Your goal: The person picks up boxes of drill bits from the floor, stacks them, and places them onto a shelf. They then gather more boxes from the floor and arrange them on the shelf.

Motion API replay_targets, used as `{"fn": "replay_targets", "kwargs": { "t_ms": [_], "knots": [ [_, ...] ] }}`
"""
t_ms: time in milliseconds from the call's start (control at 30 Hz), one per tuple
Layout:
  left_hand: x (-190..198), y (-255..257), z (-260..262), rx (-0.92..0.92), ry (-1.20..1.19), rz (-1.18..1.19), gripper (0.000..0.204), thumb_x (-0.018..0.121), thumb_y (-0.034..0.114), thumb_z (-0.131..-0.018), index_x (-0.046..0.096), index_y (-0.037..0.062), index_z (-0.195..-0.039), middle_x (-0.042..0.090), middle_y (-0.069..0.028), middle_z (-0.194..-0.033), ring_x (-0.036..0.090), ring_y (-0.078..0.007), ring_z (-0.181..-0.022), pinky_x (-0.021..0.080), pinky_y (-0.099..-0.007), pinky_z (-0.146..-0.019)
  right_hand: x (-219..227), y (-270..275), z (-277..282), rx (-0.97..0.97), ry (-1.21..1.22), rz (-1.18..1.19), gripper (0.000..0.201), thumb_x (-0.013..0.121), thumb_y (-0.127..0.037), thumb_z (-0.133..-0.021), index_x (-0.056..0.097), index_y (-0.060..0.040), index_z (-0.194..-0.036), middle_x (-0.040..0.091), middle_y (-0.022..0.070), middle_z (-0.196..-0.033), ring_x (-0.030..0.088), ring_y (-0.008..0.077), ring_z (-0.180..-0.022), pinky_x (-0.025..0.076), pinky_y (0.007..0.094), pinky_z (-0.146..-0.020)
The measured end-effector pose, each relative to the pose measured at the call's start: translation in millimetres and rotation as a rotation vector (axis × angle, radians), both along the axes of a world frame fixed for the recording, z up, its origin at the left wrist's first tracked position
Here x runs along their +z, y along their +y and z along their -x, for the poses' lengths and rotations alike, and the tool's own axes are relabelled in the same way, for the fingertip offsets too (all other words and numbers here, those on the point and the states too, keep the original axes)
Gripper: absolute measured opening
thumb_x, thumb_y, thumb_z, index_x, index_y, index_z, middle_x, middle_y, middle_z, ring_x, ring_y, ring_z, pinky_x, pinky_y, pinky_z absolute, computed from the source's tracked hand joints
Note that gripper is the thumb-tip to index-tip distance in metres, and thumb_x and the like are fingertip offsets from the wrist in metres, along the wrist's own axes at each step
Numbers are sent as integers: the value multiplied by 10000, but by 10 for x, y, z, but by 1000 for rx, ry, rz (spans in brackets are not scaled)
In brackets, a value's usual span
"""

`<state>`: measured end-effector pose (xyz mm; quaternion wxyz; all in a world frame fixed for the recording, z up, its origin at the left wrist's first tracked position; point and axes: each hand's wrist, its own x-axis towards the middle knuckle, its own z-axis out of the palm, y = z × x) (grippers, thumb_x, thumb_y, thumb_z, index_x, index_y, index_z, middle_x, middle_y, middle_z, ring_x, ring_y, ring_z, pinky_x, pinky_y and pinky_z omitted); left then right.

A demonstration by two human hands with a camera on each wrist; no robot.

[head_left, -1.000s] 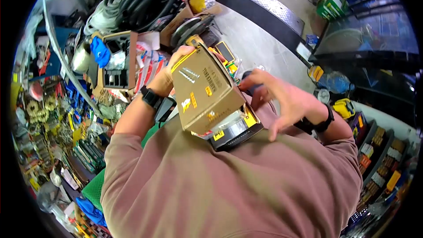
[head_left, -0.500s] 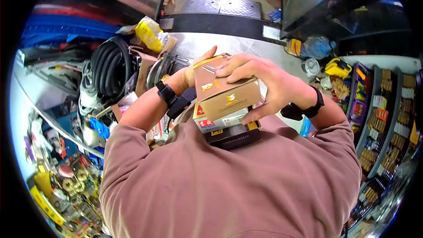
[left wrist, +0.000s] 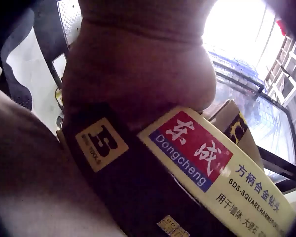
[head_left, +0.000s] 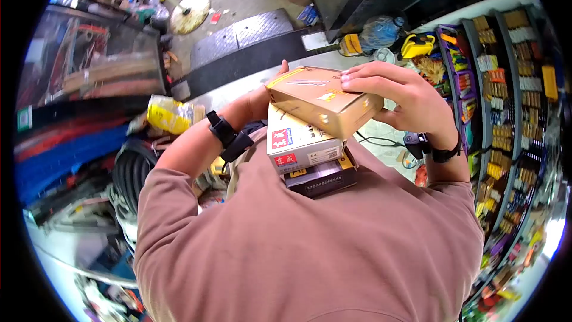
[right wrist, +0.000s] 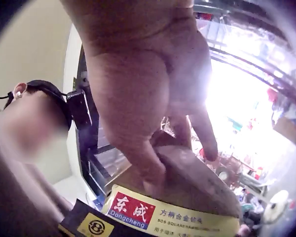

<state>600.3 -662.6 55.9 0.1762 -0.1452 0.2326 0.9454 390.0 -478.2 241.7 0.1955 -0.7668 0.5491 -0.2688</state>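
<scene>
Against the person's front, a stack of cardboard boxes is held up. Its top is a brown box (head_left: 310, 96) with drill bits pictured on the lid, skewed and tilted over the others. Under it sits a white drill-bit box (head_left: 307, 158) with red-and-blue Dongcheng labels (left wrist: 192, 148). A black box (head_left: 325, 181) with yellow markings is lowest. My left hand (head_left: 258, 102) grips the stack at its far left side, most of its fingers hidden behind the boxes. My right hand (head_left: 408, 96) holds the brown box by its right end, fingers on the lid and thumb lower down.
Shelves of packed small goods (head_left: 494, 125) stand on the right. A yellow case (head_left: 417, 46) and a large clear bottle (head_left: 381, 31) are on the floor ahead. Coiled black hose (head_left: 134, 170) and a yellow bag (head_left: 170, 113) lie on the left. Ahead is a metal ramp (head_left: 238, 33).
My right hand, off the boxes at first, has taken hold of the brown box and shifted it rightward, baring the white box's top. The body has turned to the right.
</scene>
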Motion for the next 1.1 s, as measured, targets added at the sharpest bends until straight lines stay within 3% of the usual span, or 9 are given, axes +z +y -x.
{"fn": "replay_targets", "kwargs": {
  "t_ms": [200,333,467,533,600,767,833,967,1100],
  "knots": [
    [-232,-995,232,-150,35,-33,950,276,800,-898,300,127,-1569,434,-137,-1546,494,-289,-1370,386,-438,-1162,15,-570,-321,-307,1,-38,529,758,56,-705,622,-70,-1201,586,127,-1133,631,342,-1040,546,383,-846],
    [-184,-1600,270,-262,168,-67,917,360,791,-894,392,132,-1530,553,-105,-1447,562,-228,-1295,464,-406,-1088,-160,-945,-177,-513,-367,54,516,725,104,-733,623,-61,-1212,613,88,-1154,625,227,-1063,510,306,-847],
    [-181,-1866,428,-445,245,176,797,366,703,-966,452,113,-1494,549,-110,-1450,577,-226,-1277,480,-373,-1075,-526,-1042,-167,-431,-924,288,566,812,-20,-782,525,-56,-1268,543,101,-1226,538,357,-1295,431,510,-1100],
    [-41,-1989,546,-525,111,-713,888,333,755,-932,438,83,-1501,537,-118,-1462,569,-245,-1289,462,-403,-1093,-1066,-1072,-285,-495,-1234,418,523,821,-110,-814,525,-99,-1246,541,116,-1229,502,412,-1317,386,531,-1134],
    [-275,-2014,711,-722,104,-326,1014,327,822,-869,387,50,-1524,526,-119,-1472,533,-241,-1323,428,-418,-1117,-945,-1331,-468,-237,-1485,274,427,779,-137,-869,527,-133,-1213,547,131,-1250,492,418,-1324,366,546,-1147],
    [-401,-2040,964,-788,-17,-631,900,503,707,-896,327,120,-1555,444,-123,-1541,528,-265,-1325,437,-442,-1112,-986,-1347,-523,-571,-1030,96,418,777,-182,-880,538,-156,-1222,520,169,-1385,472,348,-1360,394,467,-1130],
    [-551,-2063,1118,-811,15,-776,867,502,685,-922,327,117,-1553,452,-129,-1533,544,-262,-1309,453,-442,-1098,-798,-1285,-500,-639,-497,0,586,803,-356,-852,530,-122,-1315,484,182,-1450,475,315,-1366,386,450,-1133],
    [-543,-2091,1316,-937,-303,-766,781,534,616,-958,373,108,-1530,522,-153,-1464,580,-277,-1266,493,-453,-1052,-735,-1132,-616,-839,-1074,-52,968,779,-654,-753,470,23,-1372,533,138,-1395,506,236,-1329,419,359,-1095],
    [-331,-2028,1466,-1015,-216,-826,748,512,562,-986,339,93,-1543,428,-139,-1541,447,-242,-1381,419,-378,-1128,-946,-1084,-635,-959,-1068,85,795,714,-623,-849,527,-16,-1327,621,99,-1270,589,178,-1192,451,330,-1040]
  ]
}}
